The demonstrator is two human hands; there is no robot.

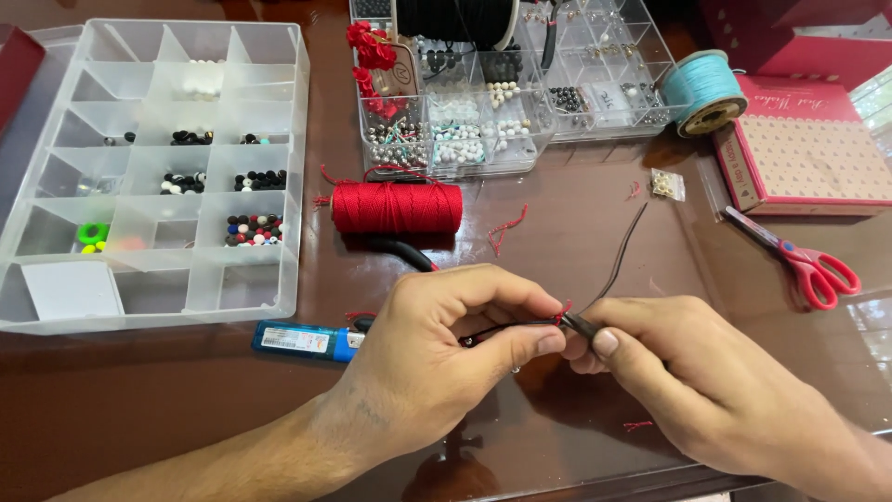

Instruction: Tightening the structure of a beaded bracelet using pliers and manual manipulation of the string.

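My left hand (pixel 437 349) and my right hand (pixel 683 372) meet just above the brown table (pixel 576 232), fingertips almost touching. Both pinch a thin black cord (pixel 520 324): the left thumb and forefinger are pressed together on one stretch of it, the right thumb and forefinger are pressed on the next stretch, and a bit of red thread (pixel 563 311) shows at the spot between them. From my right fingers the cord runs up and away across the table. Beyond my hands lies a spool of red thread (pixel 397 206), with a blue lighter (pixel 305 340) on the table by my left wrist. To the left sits a clear bead box (pixel 279 279) with compartments, another bead box (pixel 534 149) stands further back, and red-handled scissors (pixel 804 260) lie well off to the right, near a turquoise spool (pixel 703 90)
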